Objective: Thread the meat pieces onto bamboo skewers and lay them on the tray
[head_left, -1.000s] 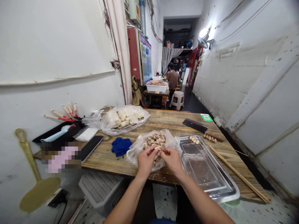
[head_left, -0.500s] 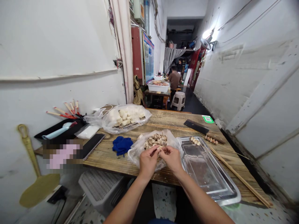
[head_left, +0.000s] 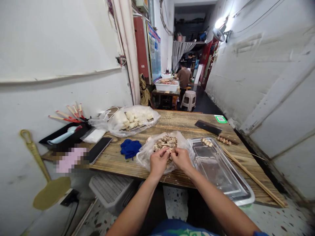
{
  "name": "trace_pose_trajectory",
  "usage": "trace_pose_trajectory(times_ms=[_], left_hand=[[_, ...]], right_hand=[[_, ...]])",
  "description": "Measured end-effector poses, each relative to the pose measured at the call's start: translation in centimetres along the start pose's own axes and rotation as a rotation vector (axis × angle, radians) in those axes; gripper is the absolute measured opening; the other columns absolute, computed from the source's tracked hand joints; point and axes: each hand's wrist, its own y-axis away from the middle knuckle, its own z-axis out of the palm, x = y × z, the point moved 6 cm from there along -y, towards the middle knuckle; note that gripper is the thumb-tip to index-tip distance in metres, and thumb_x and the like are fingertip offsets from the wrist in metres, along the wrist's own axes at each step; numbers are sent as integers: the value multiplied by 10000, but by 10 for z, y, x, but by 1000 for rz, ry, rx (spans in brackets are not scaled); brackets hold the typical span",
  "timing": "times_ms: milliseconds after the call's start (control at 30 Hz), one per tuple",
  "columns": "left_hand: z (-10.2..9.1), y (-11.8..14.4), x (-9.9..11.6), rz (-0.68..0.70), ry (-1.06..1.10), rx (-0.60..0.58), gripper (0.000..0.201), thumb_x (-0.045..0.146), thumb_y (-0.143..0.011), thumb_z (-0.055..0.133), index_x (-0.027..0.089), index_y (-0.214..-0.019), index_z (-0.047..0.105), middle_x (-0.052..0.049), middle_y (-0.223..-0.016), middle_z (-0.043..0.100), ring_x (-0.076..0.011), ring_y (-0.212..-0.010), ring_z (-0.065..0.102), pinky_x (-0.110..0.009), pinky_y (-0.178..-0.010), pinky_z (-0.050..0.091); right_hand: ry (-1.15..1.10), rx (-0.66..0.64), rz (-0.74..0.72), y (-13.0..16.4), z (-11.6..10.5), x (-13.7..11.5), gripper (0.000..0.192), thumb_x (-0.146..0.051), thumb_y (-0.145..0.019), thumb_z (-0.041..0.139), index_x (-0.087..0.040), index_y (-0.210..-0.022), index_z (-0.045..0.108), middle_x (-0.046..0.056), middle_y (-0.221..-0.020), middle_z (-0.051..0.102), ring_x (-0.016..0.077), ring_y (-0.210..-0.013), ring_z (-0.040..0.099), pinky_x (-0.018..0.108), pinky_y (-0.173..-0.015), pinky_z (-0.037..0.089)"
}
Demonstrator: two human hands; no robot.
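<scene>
Both hands meet over a plastic bag (head_left: 142,155) full of brown and white mushroom pieces (head_left: 163,141). My left hand (head_left: 158,161) pinches a small pale mushroom piece (head_left: 169,150) between thumb and fingers. Closed against the same piece is my right hand (head_left: 181,159), its fingertips touching those of the left. A thin skewer (head_left: 168,135) pokes up just beyond the fingertips; whether a hand holds it is hidden. To the right lies a metal tray (head_left: 216,177), with a loaded skewer of mushrooms (head_left: 207,142) on its far edge.
Bare bamboo skewers (head_left: 256,178) lie along the tray's right side, near a dark-bladed knife (head_left: 208,127). A blue cloth (head_left: 130,148), a phone (head_left: 99,150) and a bag of white pieces (head_left: 134,119) are on the left. Farther off, a person (head_left: 184,78) sits near a stool (head_left: 189,100).
The camera view has tilted and shifted slightly. Both hands stay together over the mushroom bag, with their fingers moved a little around the piece.
</scene>
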Motion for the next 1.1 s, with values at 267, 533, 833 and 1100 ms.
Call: trace_pose_trajectory(times_ms=[267, 533, 833, 1100], left_hand=[[-6, -2, -5, -317, 526, 113, 191, 103, -654, 640, 73, -840, 610, -97, -692, 673, -196, -711, 648, -329, -742, 509], [-4, 2, -12, -491, 761, 61, 88, 66, -712, 583, 91, -793, 564, -125, -788, 668, -190, -788, 639, -300, -761, 507], [6, 6, -8, -494, 753, 23, 71, 63, -722, 567, 88, -789, 574, -130, -790, 666, -179, -787, 637, -276, -756, 508], [9, 11, -4, -468, 717, 25, 112, 79, -715, 583, 95, -826, 575, -125, -805, 667, -173, -771, 639, -260, -721, 516]], right_hand=[[-41, -59, 19, -1, -12, 10, 249, -207, -745, 379, -160, -565, 544, 6, -510, 567, 129, -502, 501, 207, -502, 344], [-526, -283, 201, 57, -5, 3, 333, -411, -802, 394, -171, -592, 492, -67, -380, 409, 49, -277, 295, 172, -311, 205], [-833, -390, 412, 78, 7, 10, 370, -486, -730, 492, -131, -826, 533, -93, -390, 434, 14, -219, 208, 146, -241, 120], [-694, -267, 313, 73, -8, 7, 336, -468, -728, 506, -139, -690, 559, -76, -399, 412, 24, -278, 255, 158, -288, 164]])
